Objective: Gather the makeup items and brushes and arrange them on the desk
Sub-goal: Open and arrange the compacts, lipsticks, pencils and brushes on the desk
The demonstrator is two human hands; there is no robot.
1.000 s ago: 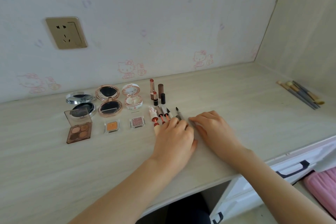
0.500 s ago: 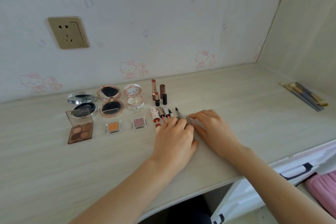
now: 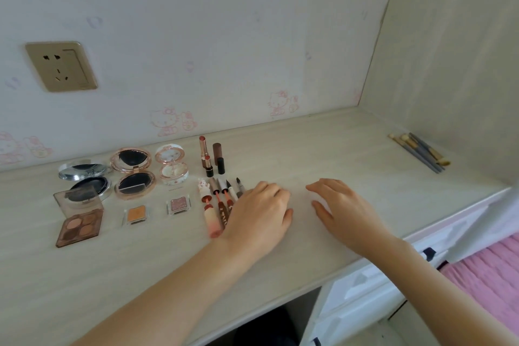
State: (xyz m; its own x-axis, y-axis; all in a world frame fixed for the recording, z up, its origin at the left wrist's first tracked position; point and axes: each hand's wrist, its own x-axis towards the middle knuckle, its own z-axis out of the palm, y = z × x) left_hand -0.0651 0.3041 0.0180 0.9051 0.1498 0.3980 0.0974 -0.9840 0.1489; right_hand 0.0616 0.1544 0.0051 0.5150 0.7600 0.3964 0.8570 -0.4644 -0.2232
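Makeup lies in rows on the left half of the pale wood desk [image 3: 309,154]: a silver compact [image 3: 84,177], a rose-gold compact [image 3: 133,174] and a white compact [image 3: 172,166], all open. In front are an open brown eyeshadow palette [image 3: 80,226], an orange single shadow [image 3: 136,213] and a pink one [image 3: 179,203]. Lipsticks [image 3: 207,156] stand behind a row of lip gloss tubes [image 3: 212,213] and liner pens [image 3: 234,189]. My left hand [image 3: 258,213] lies palm down over the right end of that row. My right hand [image 3: 342,211] rests flat beside it, holding nothing. Several brushes [image 3: 421,153] lie at the far right.
A wall socket [image 3: 60,66] sits on the back wall. A side wall [image 3: 449,64] closes the desk's right end just behind the brushes. White drawers [image 3: 365,298] stand under the desk's right front edge, with pink fabric [image 3: 488,275] beside them.
My right hand has slid to the right, away from my left hand and the pens. My left hand stays on the row's right end.
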